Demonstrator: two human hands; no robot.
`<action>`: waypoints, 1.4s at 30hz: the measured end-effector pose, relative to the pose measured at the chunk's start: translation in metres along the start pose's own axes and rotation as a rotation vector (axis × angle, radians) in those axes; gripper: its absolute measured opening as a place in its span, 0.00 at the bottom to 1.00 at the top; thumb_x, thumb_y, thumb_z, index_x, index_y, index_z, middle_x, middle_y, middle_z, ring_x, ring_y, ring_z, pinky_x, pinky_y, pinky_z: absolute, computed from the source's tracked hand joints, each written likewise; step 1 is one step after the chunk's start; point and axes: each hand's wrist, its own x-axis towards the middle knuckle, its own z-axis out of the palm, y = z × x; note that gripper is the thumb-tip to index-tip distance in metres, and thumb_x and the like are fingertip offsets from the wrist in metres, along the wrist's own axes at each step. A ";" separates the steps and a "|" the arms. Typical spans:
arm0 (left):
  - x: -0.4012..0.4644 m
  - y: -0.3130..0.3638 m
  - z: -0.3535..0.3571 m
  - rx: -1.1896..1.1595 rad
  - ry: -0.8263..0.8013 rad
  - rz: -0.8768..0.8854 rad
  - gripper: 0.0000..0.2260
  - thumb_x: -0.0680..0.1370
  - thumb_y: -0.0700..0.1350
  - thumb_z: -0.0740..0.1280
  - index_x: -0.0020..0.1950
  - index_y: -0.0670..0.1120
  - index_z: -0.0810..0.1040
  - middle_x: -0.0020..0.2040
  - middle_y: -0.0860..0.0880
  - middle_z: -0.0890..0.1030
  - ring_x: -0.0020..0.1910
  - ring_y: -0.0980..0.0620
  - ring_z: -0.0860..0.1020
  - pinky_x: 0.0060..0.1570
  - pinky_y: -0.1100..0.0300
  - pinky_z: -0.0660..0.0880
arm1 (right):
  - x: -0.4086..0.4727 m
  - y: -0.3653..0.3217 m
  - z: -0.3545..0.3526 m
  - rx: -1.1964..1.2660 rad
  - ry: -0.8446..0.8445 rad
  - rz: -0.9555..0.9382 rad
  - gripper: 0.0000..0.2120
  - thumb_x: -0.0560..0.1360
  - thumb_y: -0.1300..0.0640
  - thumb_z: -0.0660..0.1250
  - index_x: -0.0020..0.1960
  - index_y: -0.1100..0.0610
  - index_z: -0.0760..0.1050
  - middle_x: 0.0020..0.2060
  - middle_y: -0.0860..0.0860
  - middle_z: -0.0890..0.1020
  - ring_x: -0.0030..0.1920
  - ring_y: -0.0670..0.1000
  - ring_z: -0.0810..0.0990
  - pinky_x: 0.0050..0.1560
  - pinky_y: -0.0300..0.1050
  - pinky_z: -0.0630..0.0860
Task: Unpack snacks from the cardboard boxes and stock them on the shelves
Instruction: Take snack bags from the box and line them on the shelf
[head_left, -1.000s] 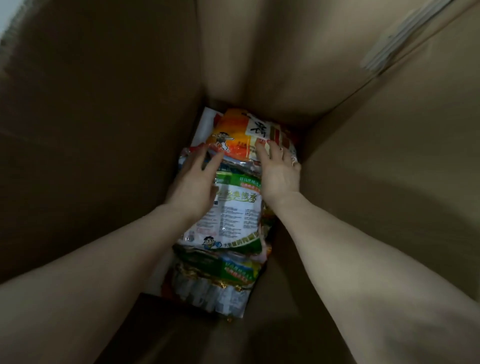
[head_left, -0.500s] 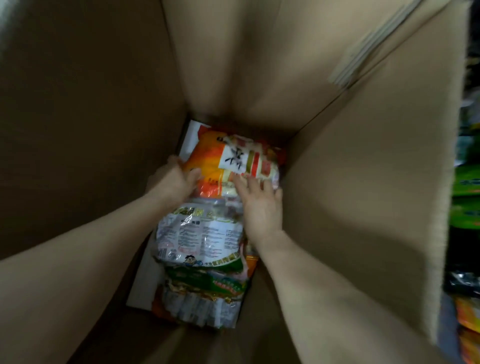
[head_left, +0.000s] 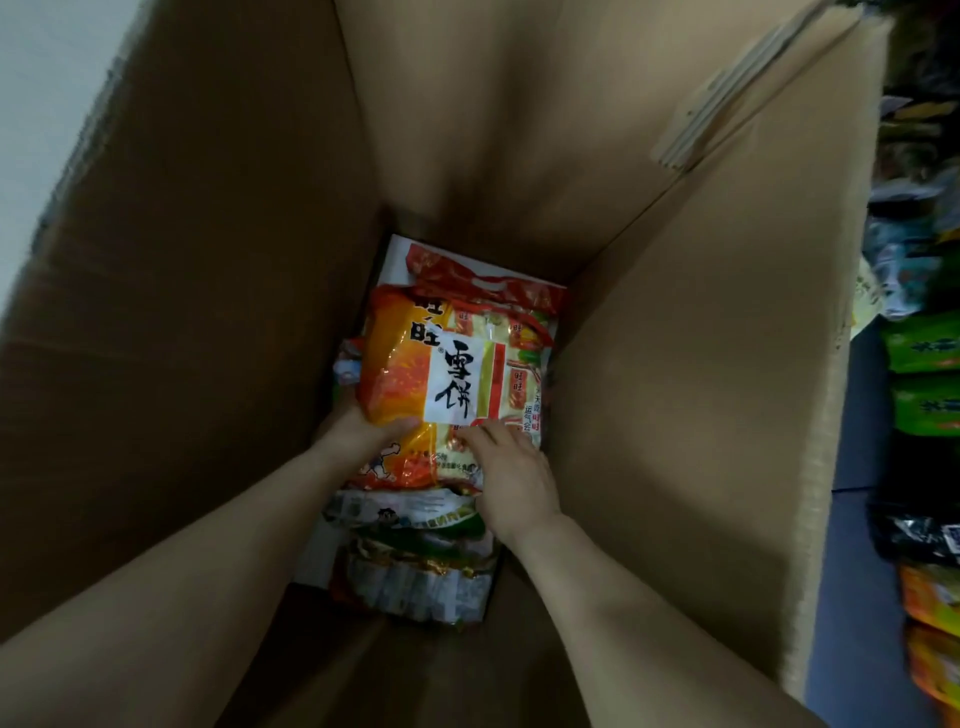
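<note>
I look down into a deep cardboard box (head_left: 208, 312). An orange and yellow rice cracker bag (head_left: 452, 374) with a white label is raised off the pile at the box bottom. My left hand (head_left: 358, 434) grips its lower left edge, thumb across the front. My right hand (head_left: 511, 478) holds the lower right corner, fingers curled on the front. Under it lie a white and green snack bag (head_left: 410, 514) and a bag of small wrapped packs (head_left: 415, 582). A red bag (head_left: 478, 275) lies at the far end.
The box walls rise steeply on all sides, with a flap (head_left: 753, 88) at the upper right. Outside the box to the right stand shelves with green snack bags (head_left: 924, 384), a black bag (head_left: 919, 535) and orange bags (head_left: 935, 623).
Both hands moved from lying on the pile to holding the orange bag. The bag has come up toward me, and the view has shifted left, showing the shelves at the right.
</note>
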 end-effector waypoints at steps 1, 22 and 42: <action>0.002 0.002 0.001 0.008 -0.005 -0.006 0.41 0.68 0.51 0.79 0.75 0.51 0.61 0.67 0.45 0.75 0.65 0.41 0.75 0.66 0.40 0.71 | 0.003 -0.001 -0.001 0.017 0.012 0.007 0.33 0.74 0.66 0.68 0.75 0.48 0.64 0.73 0.49 0.67 0.70 0.57 0.67 0.71 0.55 0.66; -0.114 0.020 -0.061 -0.417 -0.385 -0.139 0.53 0.54 0.56 0.85 0.73 0.58 0.62 0.60 0.41 0.82 0.58 0.37 0.81 0.53 0.39 0.78 | -0.030 -0.039 -0.140 0.513 0.234 0.485 0.56 0.69 0.33 0.72 0.81 0.48 0.38 0.75 0.57 0.66 0.71 0.62 0.70 0.68 0.61 0.69; -0.198 0.091 -0.051 0.174 -0.239 0.220 0.30 0.79 0.38 0.68 0.78 0.49 0.61 0.60 0.53 0.70 0.48 0.61 0.76 0.40 0.73 0.71 | -0.171 -0.089 -0.141 1.043 0.542 0.643 0.28 0.66 0.44 0.80 0.61 0.47 0.72 0.54 0.47 0.83 0.53 0.53 0.84 0.57 0.60 0.80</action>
